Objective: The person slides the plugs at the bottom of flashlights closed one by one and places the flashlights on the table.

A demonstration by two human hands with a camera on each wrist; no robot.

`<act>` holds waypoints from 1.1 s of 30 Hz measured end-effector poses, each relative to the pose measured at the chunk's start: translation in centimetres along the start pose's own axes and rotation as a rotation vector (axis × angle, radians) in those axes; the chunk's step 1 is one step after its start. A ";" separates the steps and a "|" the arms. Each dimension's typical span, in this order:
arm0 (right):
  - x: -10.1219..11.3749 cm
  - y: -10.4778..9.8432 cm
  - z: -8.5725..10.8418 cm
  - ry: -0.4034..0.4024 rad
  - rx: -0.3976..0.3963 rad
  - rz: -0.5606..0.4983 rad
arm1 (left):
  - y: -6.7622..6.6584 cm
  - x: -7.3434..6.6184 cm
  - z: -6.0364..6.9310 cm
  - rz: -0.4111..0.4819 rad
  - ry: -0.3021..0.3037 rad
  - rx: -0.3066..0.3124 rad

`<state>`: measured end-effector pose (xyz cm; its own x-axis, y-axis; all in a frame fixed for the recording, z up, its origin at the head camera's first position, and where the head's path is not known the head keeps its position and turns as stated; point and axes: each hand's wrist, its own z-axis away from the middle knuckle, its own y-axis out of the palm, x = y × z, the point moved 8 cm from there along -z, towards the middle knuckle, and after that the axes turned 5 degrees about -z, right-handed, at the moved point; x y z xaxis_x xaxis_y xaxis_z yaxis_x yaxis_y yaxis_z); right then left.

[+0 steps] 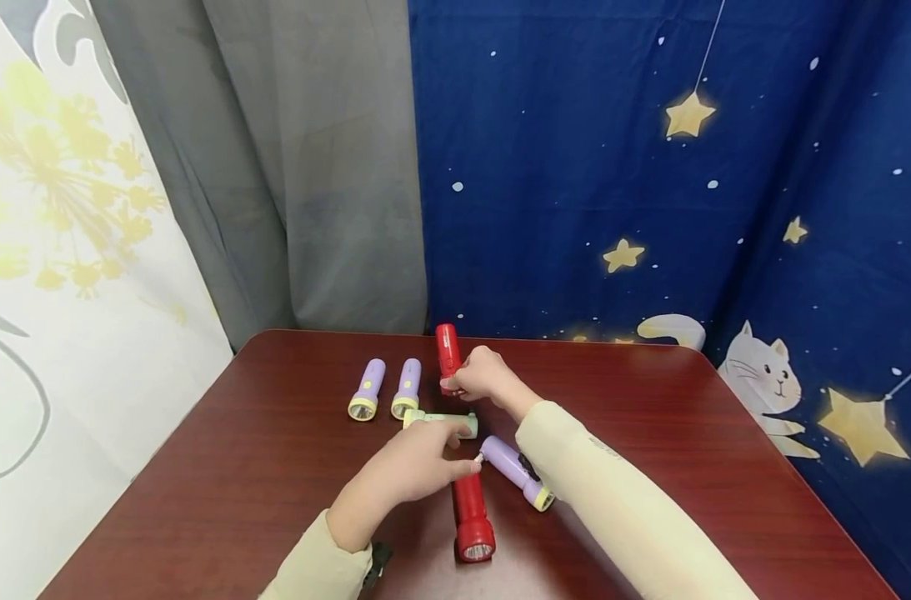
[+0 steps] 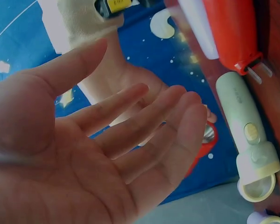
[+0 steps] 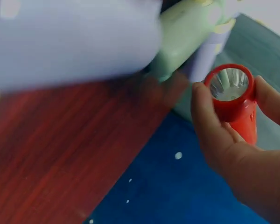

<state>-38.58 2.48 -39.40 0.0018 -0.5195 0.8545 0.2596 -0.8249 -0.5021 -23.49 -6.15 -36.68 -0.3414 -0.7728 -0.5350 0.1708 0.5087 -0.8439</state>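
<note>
At the back of the table, my right hand (image 1: 491, 375) grips a red flashlight (image 1: 446, 346) by its lamp end, thumb and fingers round the rim (image 3: 229, 84). My left hand (image 1: 410, 467) hovers over a pale green flashlight (image 2: 240, 112) lying crosswise, and its fingers are relaxed with nothing in them. Just in front of that hand lies a second red flashlight (image 1: 472, 517), lamp toward me. Two metal prongs stick out of its tail (image 2: 254, 74). Under my right forearm, a purple flashlight (image 1: 506, 461) lies at a slant.
Two more purple flashlights (image 1: 368, 385) (image 1: 408, 383) with yellow rims lie side by side at the back left. The reddish-brown table (image 1: 275, 433) ends against a grey curtain (image 1: 350, 167) and a blue starry curtain (image 1: 545, 167).
</note>
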 end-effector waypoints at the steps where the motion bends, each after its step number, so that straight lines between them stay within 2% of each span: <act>1: -0.2 0.2 -0.4 0.010 -0.004 0.026 | 0.2 -0.1 0.1 -0.014 0.007 0.012; 5: -0.8 0.7 -1.3 0.040 0.003 0.104 | 1.1 -0.3 0.5 -0.094 0.002 0.084; 10: -1.2 1.0 -1.4 0.081 0.018 0.124 | 2.5 -0.5 1.1 -0.296 -0.019 0.170; 14: -1.1 1.3 -1.5 0.081 0.037 0.114 | 3.6 -0.7 1.3 -0.370 -0.020 0.217; 23: -1.6 2.2 -1.8 0.122 0.074 0.170 | 4.7 -0.4 1.3 -0.402 -0.053 0.277; 28: -1.6 2.7 -1.7 0.118 0.088 0.258 | 4.9 -0.4 1.2 -0.413 -0.071 0.283; 33: -1.1 3.2 -1.3 0.098 0.123 0.403 | 4.9 -0.4 1.2 -0.405 -0.076 0.282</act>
<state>-38.98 0.16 -42.15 0.0361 -0.8185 0.5734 0.3698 -0.5221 -0.7685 -21.40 -3.77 -40.68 -0.3655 -0.9179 -0.1544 0.2854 0.0474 -0.9572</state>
